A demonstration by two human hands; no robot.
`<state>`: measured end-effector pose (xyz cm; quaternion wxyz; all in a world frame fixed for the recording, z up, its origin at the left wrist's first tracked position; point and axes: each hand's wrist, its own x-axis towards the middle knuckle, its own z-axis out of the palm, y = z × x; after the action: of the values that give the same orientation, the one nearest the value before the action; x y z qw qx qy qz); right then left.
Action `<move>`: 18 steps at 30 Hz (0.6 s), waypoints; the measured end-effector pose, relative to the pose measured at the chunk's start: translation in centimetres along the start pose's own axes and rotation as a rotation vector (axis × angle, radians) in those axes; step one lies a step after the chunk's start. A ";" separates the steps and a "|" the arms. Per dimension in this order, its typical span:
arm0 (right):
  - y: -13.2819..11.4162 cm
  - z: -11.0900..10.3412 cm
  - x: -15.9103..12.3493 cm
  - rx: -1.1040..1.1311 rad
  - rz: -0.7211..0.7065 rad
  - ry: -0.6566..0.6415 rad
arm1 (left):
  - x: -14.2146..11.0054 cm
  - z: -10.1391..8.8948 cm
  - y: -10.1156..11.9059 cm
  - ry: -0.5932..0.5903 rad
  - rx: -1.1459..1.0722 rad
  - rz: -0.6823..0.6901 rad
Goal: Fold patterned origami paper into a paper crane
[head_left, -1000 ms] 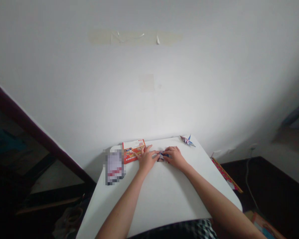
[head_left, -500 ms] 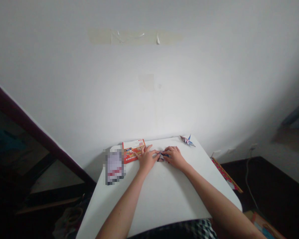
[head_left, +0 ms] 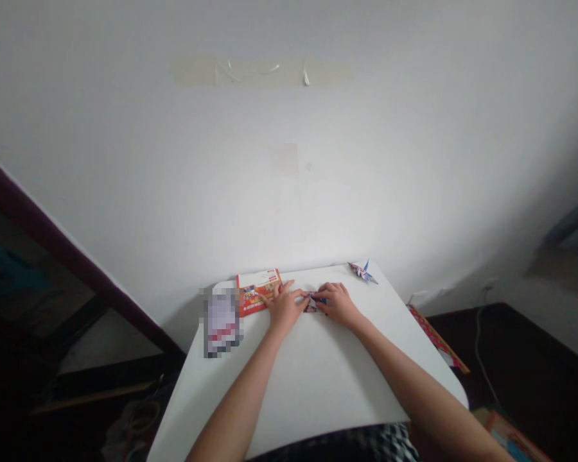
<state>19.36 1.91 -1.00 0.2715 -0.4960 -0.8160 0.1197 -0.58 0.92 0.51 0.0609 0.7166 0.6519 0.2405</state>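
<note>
On the white table (head_left: 327,385), near its far edge and between the two hands, lies a small piece of patterned paper (head_left: 311,307), blue and multicoloured, partly covered by fingers. The left hand (head_left: 286,309) and the right hand (head_left: 340,303) are set close together, a short gap between them, each with its fingertips at the paper from its own side. Whether the fingers pinch the paper or only press it against the tabletop cannot be determined at this size. The left hand is spread, its outer fingers overlapping the right part of an orange and white packet (head_left: 255,308); contact there cannot be confirmed. The right hand is bent over the paper, with its fingers drawn near one another. Left of the packet, just beside it, is an upright-oriented rectangular item (head_left: 222,321), its surface pixelated and its detail unreadable. At the far right corner stands a folded paper figure (head_left: 363,273) with pointed ends, well apart from both hands. Behind the table rises a pale wall (head_left: 390,160) bearing a yellowish strip of tape (head_left: 260,72). Checked cloth (head_left: 385,439) shows at the near edge.
</note>
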 end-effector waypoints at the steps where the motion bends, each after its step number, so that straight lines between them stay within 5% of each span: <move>1: 0.0 0.0 0.0 -0.004 0.002 0.002 | 0.0 0.0 0.0 0.000 0.001 -0.001; 18: -0.5 0.1 -0.1 -0.020 0.034 0.021 | -0.1 0.1 -0.1 -0.025 -0.010 0.008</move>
<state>18.98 1.58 -0.91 0.2732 -0.5136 -0.8058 0.1108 -0.58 0.89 0.36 0.0717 0.7219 0.6469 0.2351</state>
